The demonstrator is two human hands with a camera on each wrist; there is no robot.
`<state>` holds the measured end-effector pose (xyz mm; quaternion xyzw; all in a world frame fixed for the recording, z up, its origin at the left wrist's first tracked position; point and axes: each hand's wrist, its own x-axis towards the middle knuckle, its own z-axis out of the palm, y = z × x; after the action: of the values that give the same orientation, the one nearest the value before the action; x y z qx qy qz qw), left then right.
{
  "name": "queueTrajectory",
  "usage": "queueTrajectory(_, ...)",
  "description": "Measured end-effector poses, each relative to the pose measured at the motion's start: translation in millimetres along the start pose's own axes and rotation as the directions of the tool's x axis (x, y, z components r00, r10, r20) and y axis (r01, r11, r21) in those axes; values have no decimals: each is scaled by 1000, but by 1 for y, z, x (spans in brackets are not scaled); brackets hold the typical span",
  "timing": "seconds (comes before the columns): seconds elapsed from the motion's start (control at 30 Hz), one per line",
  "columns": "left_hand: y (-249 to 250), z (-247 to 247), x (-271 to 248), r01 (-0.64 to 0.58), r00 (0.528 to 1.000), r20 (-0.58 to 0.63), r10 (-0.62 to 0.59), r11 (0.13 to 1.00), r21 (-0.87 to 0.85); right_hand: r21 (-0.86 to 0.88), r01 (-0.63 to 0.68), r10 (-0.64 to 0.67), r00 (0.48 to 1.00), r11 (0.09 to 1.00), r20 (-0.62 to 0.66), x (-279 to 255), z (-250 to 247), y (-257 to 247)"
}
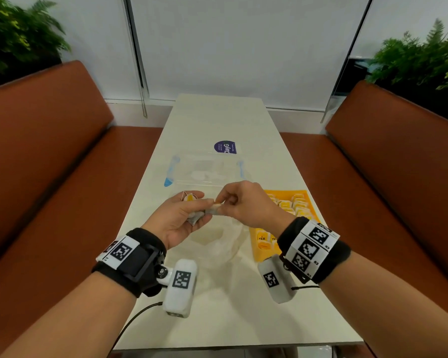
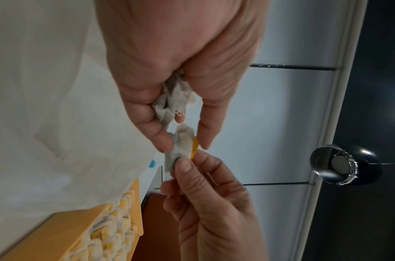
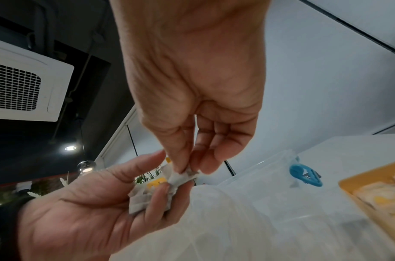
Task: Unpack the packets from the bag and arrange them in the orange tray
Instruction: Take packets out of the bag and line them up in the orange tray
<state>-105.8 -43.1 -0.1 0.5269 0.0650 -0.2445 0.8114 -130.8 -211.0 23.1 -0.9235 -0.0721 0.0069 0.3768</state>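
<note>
left hand (image 1: pixel 177 219): palm up, nearest the body on the left; fingers curled round a small bunch of tea bags (image 2: pixel 173 98) — grasping them
right hand (image 1: pixel 246 204): thumb and forefinger pinching one tea bag (image 3: pixel 182 178) at its end; the other fingers hang loose
key relation: pinched bag lies between the two hands, just beside the left fingertips, its far end touching or tucked into the bunch — cannot tell which. Long axis runs roughly left to right, hand to hand
nearer hand: right hand is on the tray side, so the carry to the tray looks like its job
look of packets: small soft paper pouches, whitish grey, crumpled, with thin strings; yellow tag (image 1: pixel 189 197) sticks up by the left fingers
plastic bag (image 1: pixel 224 244): thin, translucent, slumped on the table under the hands; contents not visible
orange tray (image 1: pixel 312 202): on the table right of the hands, partly hidden by the right wrist; rows of yellow-tagged tea bags already in it
clear box (image 1: pixel 207 169): beyond the hands, blue clips, apart from the tray
step, as judged: separating one bag from the bunch — string may snag
</note>
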Motion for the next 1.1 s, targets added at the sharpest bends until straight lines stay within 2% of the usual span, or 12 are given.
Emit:
queueTrajectory(0.33,-4,12,3,11,998,58,-21,986,167,104,-126,122,992,987,43,-5,-15,11)
queueTrajectory(0.6,-8,17,7,41,995,84,-59,978,205,-152,-83,76,996,985,-57,-14,-50,26)
queueTrajectory(0.7,-7,16,9,52,996,57,-63,981,188,-383,-124,88,990,916,-110,-20,-73,43)
queueTrajectory(0.77,-7,16,10,56,997,42,-65,982,183,-480,-171,145,985,860,-92,-25,-84,59)
queueTrajectory(0.87,-6,14,11,58,997,33,-65,982,178,-588,-232,276,961,775,-16,-28,-89,81)
queueTrajectory(0.97,-6,13,12,59,998,27,-65,982,179,-681,-232,361,931,695,51,-30,-86,95)
queueTrajectory(1.1,-6,14,12,57,998,20,-62,979,194,-727,-218,431,894,651,119,-34,-73,110)
